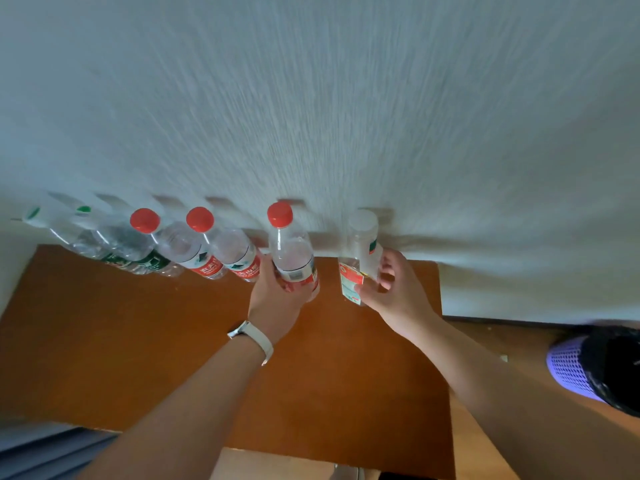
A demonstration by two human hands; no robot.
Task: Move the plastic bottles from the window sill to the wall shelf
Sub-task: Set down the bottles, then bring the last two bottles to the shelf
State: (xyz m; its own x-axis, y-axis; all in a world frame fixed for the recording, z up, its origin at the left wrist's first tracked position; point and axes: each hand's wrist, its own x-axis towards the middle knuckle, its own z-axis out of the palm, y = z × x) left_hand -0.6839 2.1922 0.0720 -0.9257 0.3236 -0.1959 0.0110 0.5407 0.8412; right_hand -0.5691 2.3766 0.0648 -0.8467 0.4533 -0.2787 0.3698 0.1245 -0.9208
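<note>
A narrow white wall shelf point(325, 242) runs along the textured wall. Several clear plastic bottles stand on it in a row at the left: two with green caps point(83, 237), two with red caps point(194, 251). My left hand point(277, 292) is wrapped around the lower part of a red-capped bottle point(291, 251) that stands upright at the shelf. My right hand point(391, 289) grips a clear bottle with a white cap point(363, 247) and a red and yellow label, just right of the first one. Both bottles' bases are hidden by my fingers.
An orange-brown wooden surface point(138, 341) lies below the shelf. A purple mesh basket with a black bag point(599, 365) sits at the right edge on a lower wooden surface. The shelf stretch right of my right hand holds nothing.
</note>
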